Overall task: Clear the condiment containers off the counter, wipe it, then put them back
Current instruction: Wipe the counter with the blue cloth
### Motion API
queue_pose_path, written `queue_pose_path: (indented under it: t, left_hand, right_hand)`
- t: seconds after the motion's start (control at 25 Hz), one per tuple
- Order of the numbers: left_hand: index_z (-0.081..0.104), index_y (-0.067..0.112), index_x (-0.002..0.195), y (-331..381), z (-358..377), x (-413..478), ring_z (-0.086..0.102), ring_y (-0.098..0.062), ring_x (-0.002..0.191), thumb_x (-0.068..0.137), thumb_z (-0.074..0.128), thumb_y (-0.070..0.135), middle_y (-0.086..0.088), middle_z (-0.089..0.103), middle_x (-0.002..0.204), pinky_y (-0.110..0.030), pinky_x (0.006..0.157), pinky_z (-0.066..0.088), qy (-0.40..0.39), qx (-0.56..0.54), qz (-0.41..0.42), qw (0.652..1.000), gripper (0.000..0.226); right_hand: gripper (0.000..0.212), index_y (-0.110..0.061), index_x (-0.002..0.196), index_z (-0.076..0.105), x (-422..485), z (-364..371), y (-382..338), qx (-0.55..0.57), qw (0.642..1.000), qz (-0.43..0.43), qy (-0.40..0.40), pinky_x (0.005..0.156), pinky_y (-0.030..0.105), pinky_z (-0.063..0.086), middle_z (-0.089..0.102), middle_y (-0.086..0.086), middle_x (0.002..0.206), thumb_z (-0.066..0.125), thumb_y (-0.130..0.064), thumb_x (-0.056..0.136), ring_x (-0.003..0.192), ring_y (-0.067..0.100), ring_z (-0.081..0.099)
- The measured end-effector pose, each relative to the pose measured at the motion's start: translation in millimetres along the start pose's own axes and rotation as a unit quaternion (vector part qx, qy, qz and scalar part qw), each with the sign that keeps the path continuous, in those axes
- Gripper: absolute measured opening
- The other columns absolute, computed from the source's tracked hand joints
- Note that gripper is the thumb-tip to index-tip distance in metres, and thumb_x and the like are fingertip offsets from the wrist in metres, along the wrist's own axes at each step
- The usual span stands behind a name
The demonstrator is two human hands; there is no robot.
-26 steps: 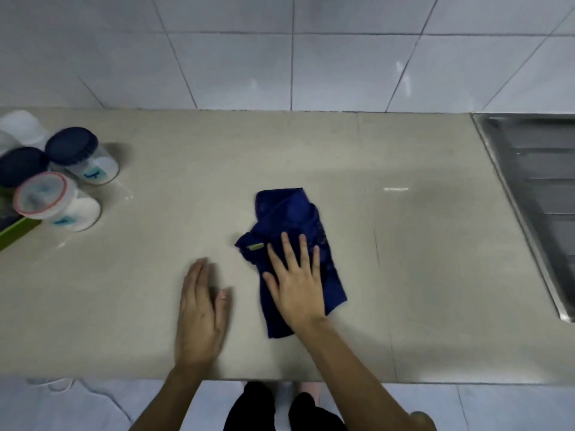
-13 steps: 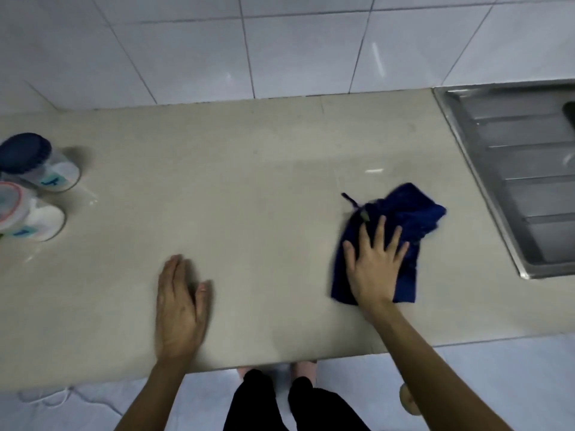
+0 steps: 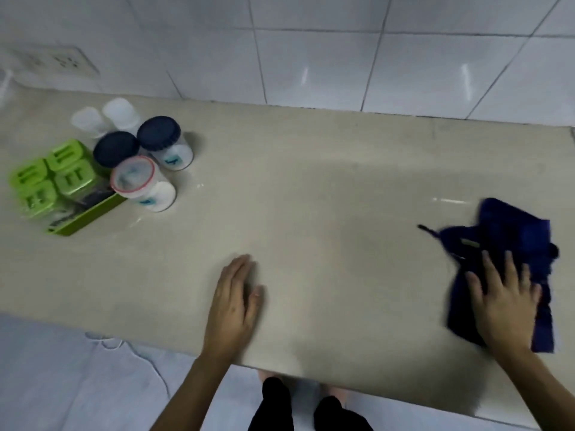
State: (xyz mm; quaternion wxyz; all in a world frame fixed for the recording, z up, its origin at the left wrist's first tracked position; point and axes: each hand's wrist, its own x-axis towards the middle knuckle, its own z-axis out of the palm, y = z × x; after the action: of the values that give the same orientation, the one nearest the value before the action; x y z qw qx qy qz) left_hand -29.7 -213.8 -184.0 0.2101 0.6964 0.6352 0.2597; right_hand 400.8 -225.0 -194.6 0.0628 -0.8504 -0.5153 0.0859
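Note:
My right hand (image 3: 504,301) lies flat with fingers spread on a dark blue cloth (image 3: 510,244), pressing it onto the beige counter (image 3: 311,197) at the far right. Near the front edge, my left hand (image 3: 233,303) rests palm down on the counter and holds nothing. At the back left stand the condiment containers: two jars with dark blue lids (image 3: 158,133) (image 3: 115,148), a clear jar with a red-rimmed lid (image 3: 133,178), two white translucent jars (image 3: 119,110) (image 3: 87,119), and a green rack of green-lidded boxes (image 3: 53,178).
White wall tiles rise behind the counter. A white wall socket (image 3: 59,62) sits at the upper left. A white cable (image 3: 124,346) lies on the pale floor below the front edge, and my feet and dark trousers (image 3: 311,409) show beneath it.
My right hand has slid the blue cloth rightward along the counter. The left hand stayed flat near the front edge. The view swung, bringing the containers fully in and the sink out.

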Motion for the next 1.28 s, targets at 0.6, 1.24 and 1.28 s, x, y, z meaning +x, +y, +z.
queue_pose_path:
  t: [0.6,1.24,1.28]
  left_hand:
    - [0.039,0.011,0.139,-104.8,-72.6,3.4,0.03,-0.013,0.139,0.095,0.038,0.037,-0.004,0.034,0.149,-0.034,0.115,0.027,0.103,-0.053,-0.131,0.985,0.051]
    - [0.048,-0.006,0.125,-113.3,-68.5,7.5,0.037,-0.038,0.131,0.09,0.041,0.022,-0.024,0.043,0.14,-0.054,0.108,0.034,0.038,0.107,-0.067,0.991,0.046]
    - [0.049,-0.007,0.125,-113.2,-69.4,8.3,0.036,-0.039,0.131,0.089,0.041,0.022,-0.025,0.043,0.14,-0.054,0.108,0.033,0.038,0.11,-0.069,0.991,0.046]
  right_hand:
    - [0.069,-0.023,0.144,0.038,-104.3,51.4,-197.8,-0.056,0.981,-0.185,-0.028,0.114,0.054,0.019,0.027,0.004,0.156,0.013,-0.063,0.092,0.145,0.028,0.019]
    - [0.055,-0.028,0.145,0.033,-102.7,66.1,-252.1,-0.071,0.962,-0.265,-0.016,0.117,0.05,0.015,0.022,-0.002,0.158,0.023,-0.053,0.097,0.147,0.025,0.015]
    - [0.058,-0.027,0.145,0.034,-101.1,56.1,-209.1,-0.072,0.973,-0.217,-0.016,0.117,0.052,0.016,0.021,-0.001,0.158,0.019,-0.056,0.097,0.147,0.026,0.016]
